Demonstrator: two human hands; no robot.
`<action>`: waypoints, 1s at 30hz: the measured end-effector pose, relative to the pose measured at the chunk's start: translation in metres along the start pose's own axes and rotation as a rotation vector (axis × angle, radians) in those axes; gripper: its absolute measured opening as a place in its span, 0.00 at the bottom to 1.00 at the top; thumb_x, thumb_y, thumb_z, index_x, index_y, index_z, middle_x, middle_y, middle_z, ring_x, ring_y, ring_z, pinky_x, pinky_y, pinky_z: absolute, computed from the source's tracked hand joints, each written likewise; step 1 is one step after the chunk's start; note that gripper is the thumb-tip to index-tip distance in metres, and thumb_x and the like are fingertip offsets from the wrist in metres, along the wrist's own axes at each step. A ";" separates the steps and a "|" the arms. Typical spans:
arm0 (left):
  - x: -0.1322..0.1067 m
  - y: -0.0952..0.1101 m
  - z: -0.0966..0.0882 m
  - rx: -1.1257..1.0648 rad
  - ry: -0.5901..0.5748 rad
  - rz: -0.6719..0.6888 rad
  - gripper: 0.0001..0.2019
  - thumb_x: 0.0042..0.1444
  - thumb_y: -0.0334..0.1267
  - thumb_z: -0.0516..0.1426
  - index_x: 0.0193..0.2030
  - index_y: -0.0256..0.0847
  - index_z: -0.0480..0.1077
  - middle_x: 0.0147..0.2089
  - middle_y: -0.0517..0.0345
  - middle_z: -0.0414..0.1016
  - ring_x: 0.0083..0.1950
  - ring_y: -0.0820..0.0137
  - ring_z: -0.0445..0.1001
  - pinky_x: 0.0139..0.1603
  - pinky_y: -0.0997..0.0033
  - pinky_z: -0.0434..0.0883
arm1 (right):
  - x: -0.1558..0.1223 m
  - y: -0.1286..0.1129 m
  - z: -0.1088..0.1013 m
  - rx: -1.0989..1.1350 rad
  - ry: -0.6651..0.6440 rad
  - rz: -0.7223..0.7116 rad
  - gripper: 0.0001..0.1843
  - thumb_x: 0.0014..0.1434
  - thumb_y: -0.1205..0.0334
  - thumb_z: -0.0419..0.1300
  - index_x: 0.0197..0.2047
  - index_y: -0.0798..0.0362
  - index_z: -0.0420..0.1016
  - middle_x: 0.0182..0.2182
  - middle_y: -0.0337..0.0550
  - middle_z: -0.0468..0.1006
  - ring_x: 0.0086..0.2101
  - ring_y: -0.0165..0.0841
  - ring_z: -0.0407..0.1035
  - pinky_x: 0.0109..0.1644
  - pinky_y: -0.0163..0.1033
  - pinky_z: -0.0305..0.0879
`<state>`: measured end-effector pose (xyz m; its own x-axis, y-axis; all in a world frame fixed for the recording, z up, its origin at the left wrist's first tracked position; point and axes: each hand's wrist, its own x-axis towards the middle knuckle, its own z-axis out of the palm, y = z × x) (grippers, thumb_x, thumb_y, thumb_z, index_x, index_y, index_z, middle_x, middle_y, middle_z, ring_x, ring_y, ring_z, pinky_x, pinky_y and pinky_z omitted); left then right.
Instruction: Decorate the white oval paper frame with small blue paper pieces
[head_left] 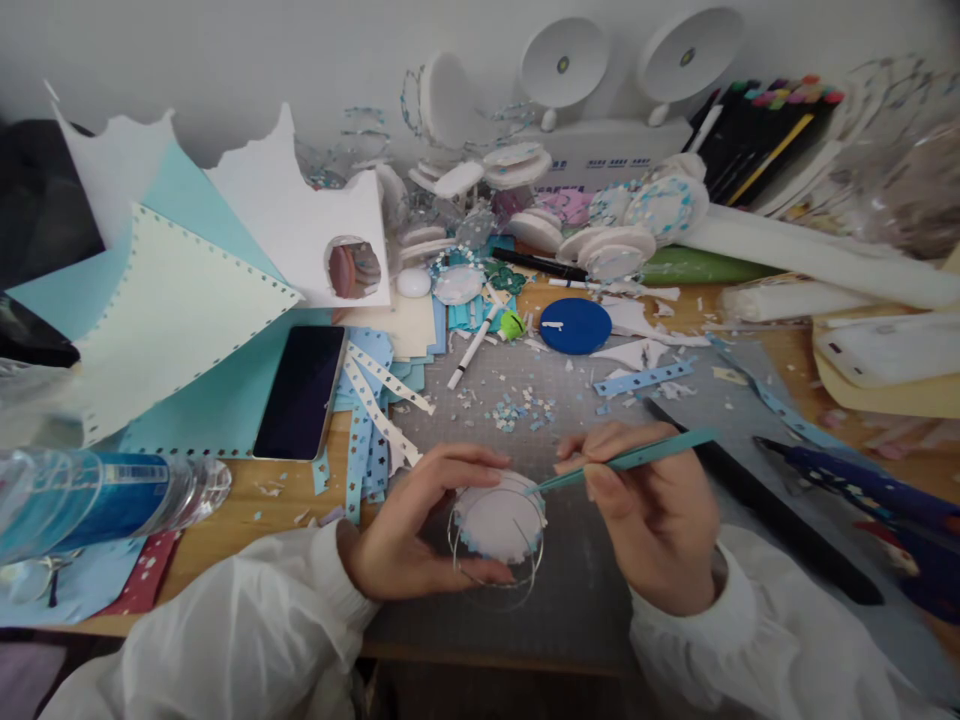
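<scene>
My left hand (435, 525) is closed around the edge of a round white disc (499, 520) with thin wire loops about it. Small blue and white bits sit along the disc's rim. In my right hand (649, 510) is a pair of teal tweezers (637, 458), held like a pen. Their tips reach the upper right rim of the disc; whether they pinch a bit there is too small to tell. Just beyond my hands, a scatter of tiny blue and white paper pieces (521, 408) lies on the grey cutting mat (457, 410).
A phone (300, 392), punched paper strips (367, 440) and a water bottle (112, 495) lie to the left. Behind are a blue round lid (576, 326) and several white discs (536, 230). A black bar (780, 520) and a dark blue glue gun (877, 490) lie on the right.
</scene>
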<state>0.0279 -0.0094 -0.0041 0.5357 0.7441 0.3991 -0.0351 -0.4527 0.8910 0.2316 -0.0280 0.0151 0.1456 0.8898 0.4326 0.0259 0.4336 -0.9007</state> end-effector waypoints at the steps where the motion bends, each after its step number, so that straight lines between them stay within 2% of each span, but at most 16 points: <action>1: 0.000 0.000 0.000 0.006 0.004 0.004 0.35 0.41 0.36 0.71 0.56 0.46 0.64 0.55 0.48 0.70 0.55 0.61 0.70 0.52 0.63 0.71 | 0.000 0.000 0.000 0.003 0.000 -0.001 0.06 0.61 0.69 0.57 0.40 0.49 0.71 0.30 0.41 0.70 0.35 0.34 0.70 0.40 0.44 0.73; 8: -0.001 0.000 0.001 0.050 0.023 0.015 0.33 0.43 0.40 0.70 0.56 0.46 0.64 0.54 0.48 0.70 0.54 0.59 0.71 0.50 0.60 0.72 | 0.001 -0.001 0.000 -0.020 -0.004 -0.011 0.06 0.61 0.68 0.56 0.39 0.48 0.70 0.28 0.40 0.71 0.33 0.35 0.70 0.40 0.46 0.72; 12: -0.001 -0.001 0.001 0.075 0.019 0.031 0.34 0.42 0.39 0.71 0.56 0.47 0.64 0.54 0.48 0.70 0.53 0.59 0.71 0.51 0.60 0.72 | -0.001 -0.001 0.000 -0.009 -0.018 -0.037 0.08 0.60 0.71 0.56 0.40 0.49 0.70 0.28 0.41 0.72 0.34 0.35 0.69 0.41 0.46 0.70; 21: -0.002 -0.001 0.000 0.067 0.014 0.051 0.35 0.41 0.38 0.71 0.57 0.45 0.63 0.54 0.48 0.70 0.54 0.60 0.70 0.52 0.62 0.72 | 0.001 0.000 -0.005 -0.071 -0.064 -0.157 0.12 0.59 0.72 0.55 0.44 0.48 0.69 0.31 0.41 0.77 0.30 0.35 0.68 0.42 0.50 0.69; 27: -0.001 0.002 0.000 0.082 0.028 0.075 0.37 0.39 0.38 0.72 0.57 0.45 0.63 0.54 0.48 0.71 0.53 0.61 0.72 0.51 0.63 0.72 | -0.002 0.003 -0.006 -0.105 -0.013 -0.070 0.09 0.59 0.71 0.57 0.42 0.49 0.70 0.32 0.41 0.75 0.36 0.36 0.70 0.45 0.49 0.69; 30: -0.001 0.003 -0.001 0.100 0.031 0.088 0.38 0.38 0.39 0.72 0.57 0.45 0.63 0.53 0.48 0.72 0.53 0.61 0.72 0.52 0.63 0.71 | -0.003 0.003 -0.004 -0.095 -0.012 -0.015 0.08 0.59 0.70 0.58 0.41 0.49 0.71 0.32 0.41 0.74 0.37 0.36 0.71 0.43 0.45 0.71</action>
<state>0.0270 -0.0107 -0.0020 0.5077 0.7137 0.4826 0.0043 -0.5623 0.8269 0.2356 -0.0299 0.0113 0.1324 0.8854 0.4456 0.1217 0.4316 -0.8938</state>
